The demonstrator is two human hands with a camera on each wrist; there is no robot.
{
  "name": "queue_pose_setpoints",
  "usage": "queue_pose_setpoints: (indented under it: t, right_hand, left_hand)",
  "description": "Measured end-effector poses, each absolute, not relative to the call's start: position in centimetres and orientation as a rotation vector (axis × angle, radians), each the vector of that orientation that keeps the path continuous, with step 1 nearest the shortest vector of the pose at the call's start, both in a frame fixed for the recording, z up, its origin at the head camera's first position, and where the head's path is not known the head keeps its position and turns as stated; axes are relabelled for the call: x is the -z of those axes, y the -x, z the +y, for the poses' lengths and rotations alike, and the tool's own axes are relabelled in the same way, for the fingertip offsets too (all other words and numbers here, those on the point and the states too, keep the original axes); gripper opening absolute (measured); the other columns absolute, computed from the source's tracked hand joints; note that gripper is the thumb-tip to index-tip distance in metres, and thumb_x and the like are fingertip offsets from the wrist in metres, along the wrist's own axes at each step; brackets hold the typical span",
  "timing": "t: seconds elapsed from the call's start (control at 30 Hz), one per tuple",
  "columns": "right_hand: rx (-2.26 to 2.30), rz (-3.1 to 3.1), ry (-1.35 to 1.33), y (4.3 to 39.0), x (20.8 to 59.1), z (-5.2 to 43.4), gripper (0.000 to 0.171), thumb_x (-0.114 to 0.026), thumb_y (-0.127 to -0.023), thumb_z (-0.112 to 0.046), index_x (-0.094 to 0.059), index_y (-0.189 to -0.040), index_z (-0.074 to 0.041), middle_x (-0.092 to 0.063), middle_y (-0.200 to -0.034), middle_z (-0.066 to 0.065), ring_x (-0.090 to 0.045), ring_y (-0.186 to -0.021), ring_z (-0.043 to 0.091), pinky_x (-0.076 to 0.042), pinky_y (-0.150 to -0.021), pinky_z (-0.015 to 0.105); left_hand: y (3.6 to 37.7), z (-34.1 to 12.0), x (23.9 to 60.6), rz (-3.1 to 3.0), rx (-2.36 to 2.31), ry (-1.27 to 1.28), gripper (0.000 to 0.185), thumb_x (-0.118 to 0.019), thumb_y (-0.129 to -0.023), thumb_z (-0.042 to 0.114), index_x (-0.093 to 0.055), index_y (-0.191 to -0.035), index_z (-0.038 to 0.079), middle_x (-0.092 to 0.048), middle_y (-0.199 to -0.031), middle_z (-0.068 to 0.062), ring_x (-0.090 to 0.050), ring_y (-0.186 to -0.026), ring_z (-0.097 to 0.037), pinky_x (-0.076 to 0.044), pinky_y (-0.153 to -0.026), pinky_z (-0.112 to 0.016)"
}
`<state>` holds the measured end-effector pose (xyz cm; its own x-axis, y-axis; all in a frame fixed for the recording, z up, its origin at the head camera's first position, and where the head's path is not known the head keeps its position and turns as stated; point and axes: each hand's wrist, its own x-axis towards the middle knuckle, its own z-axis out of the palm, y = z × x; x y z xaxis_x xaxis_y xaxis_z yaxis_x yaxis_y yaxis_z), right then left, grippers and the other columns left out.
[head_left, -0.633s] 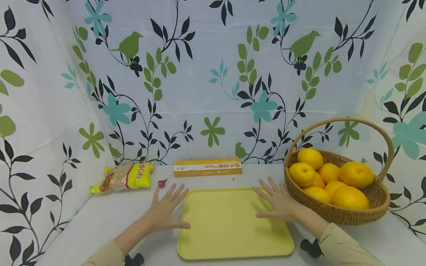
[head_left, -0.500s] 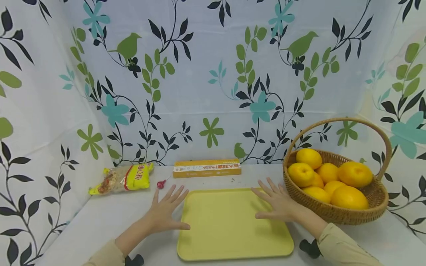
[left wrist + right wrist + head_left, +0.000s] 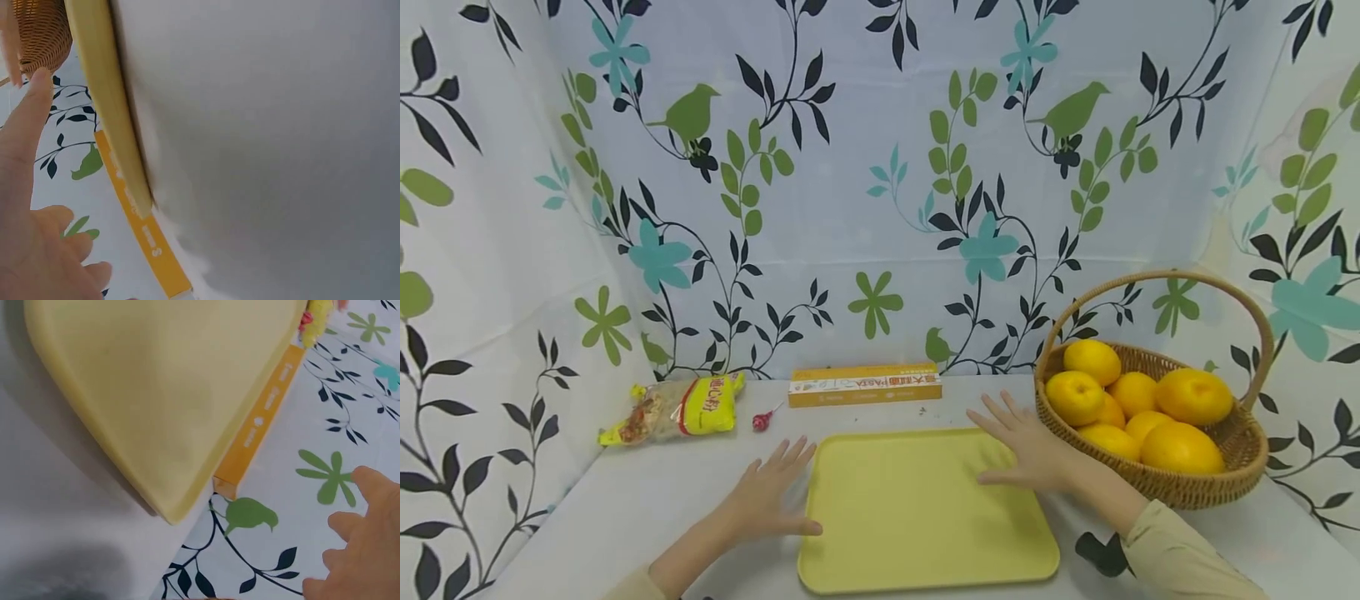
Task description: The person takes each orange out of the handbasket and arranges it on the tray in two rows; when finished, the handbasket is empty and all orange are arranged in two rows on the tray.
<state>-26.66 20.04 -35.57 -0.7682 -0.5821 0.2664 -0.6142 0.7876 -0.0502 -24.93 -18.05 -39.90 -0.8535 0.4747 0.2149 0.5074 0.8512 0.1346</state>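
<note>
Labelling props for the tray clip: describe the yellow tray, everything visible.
The pale yellow rectangular tray looks like smooth matte plastic, with rounded corners and a low raised rim. It lies flat on the white table, nothing inside it. The open left hand rests at its left edge, thumb on the rim; the open right hand lies over its far right corner. A long orange pasta box sits just behind it, apart, and a wicker basket of yellow fruit stands to its right.

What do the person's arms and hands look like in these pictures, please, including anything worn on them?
Both hands are bare: no gloves, rings or watch show. The left hand and the right hand have bare wrists and forearms. Pale beige long sleeves, pushed back from the wrists, cover the arms, clearest on the right sleeve. The fingers carry no visible markings.
</note>
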Motion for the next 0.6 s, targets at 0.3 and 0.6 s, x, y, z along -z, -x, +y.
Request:
queue_pose_setpoints:
  t: [0.3,0.6]
  right_hand:
    - [-0.583,-2.638,-0.842,26.4,31.9,21.5,0.071,-0.055,-0.062,-0.05,-0.03,-0.122,-0.019,-0.03,-0.123,-0.001,-0.028,-0.108,0.017,-0.03,-0.083,0.043]
    - [-0.691,-2.454,-0.466,27.3,29.8,24.7,0.034,-0.054,-0.074,-0.019,-0.046,-0.101,0.001,-0.045,-0.098,0.014,-0.039,-0.092,0.028,-0.034,-0.077,0.043]
  left_hand:
    - [23.7,-18.0,40.8,-3.057,0.899,0.953,0.091,-0.061,-0.052,0.051,-0.026,-0.123,0.006,-0.023,-0.125,-0.013,-0.023,-0.109,-0.028,-0.022,-0.087,-0.044]
    - [22.0,-18.1,41.7,-3.045,1.111,0.862,0.098,-0.067,-0.046,0.046,-0.022,-0.125,0.009,-0.023,-0.126,-0.009,-0.022,-0.11,-0.028,-0.018,-0.087,-0.047]
